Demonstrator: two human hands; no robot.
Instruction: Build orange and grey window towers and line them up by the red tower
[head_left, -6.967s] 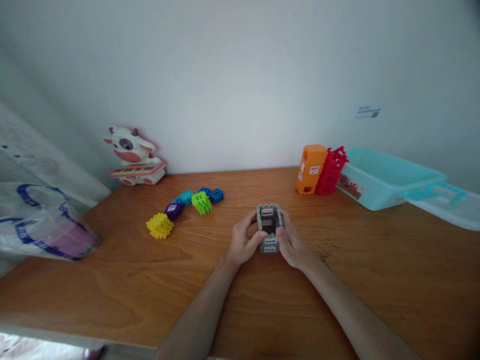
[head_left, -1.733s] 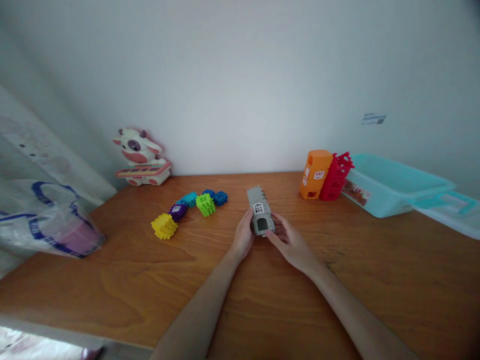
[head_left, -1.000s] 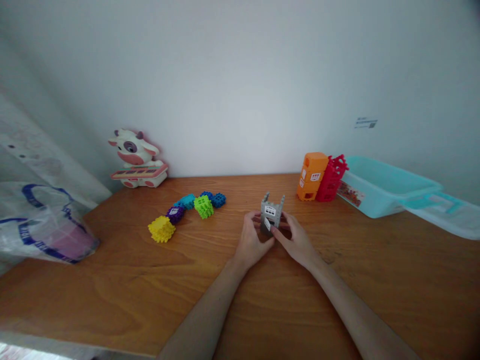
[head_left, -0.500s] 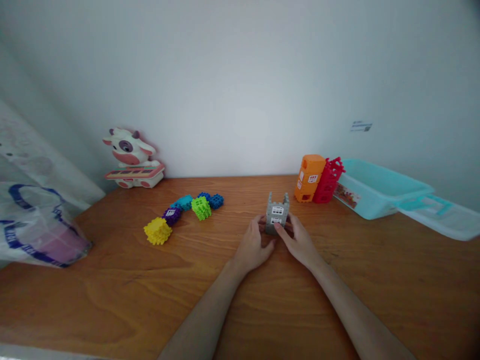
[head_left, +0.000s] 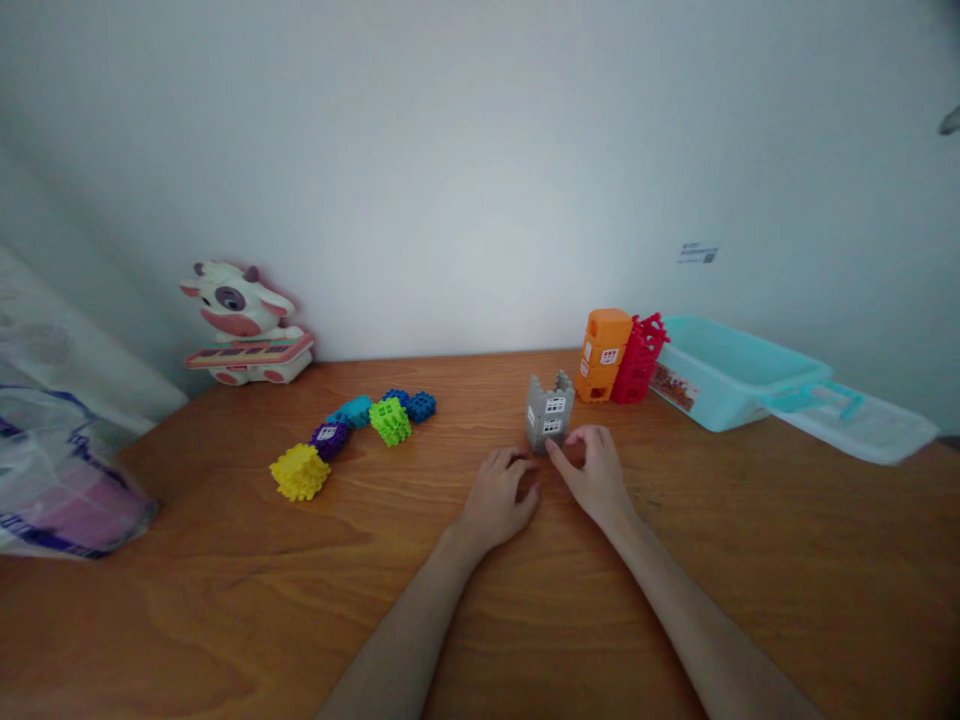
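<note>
A small grey toy tower [head_left: 548, 414] of interlocking plastic pieces, with white window stickers and a notched top, stands upright on the wooden table. My right hand [head_left: 597, 478] has its thumb on the lower front of the tower and its fingers around the right side. Just left of the tower and nearer to me, my left hand [head_left: 496, 500] rests with thumb and fingers apart, holding nothing. Behind and to the right stand an orange block tower [head_left: 602, 355] and a red block piece [head_left: 638, 362], side by side.
Several linked block clusters lie at left: yellow [head_left: 300, 472], purple [head_left: 329, 438], light blue [head_left: 352, 412], green [head_left: 391, 421] and dark blue [head_left: 421, 406]. A cow keyboard toy [head_left: 251, 350] stands behind them. A plastic bag [head_left: 75, 490] sits far left, a turquoise box [head_left: 739, 375] with its lid [head_left: 862, 420] at right.
My left hand has let go of the grey tower and drawn back toward me. The tower has turned slightly, showing its left side. The view has shifted a little to the right.
</note>
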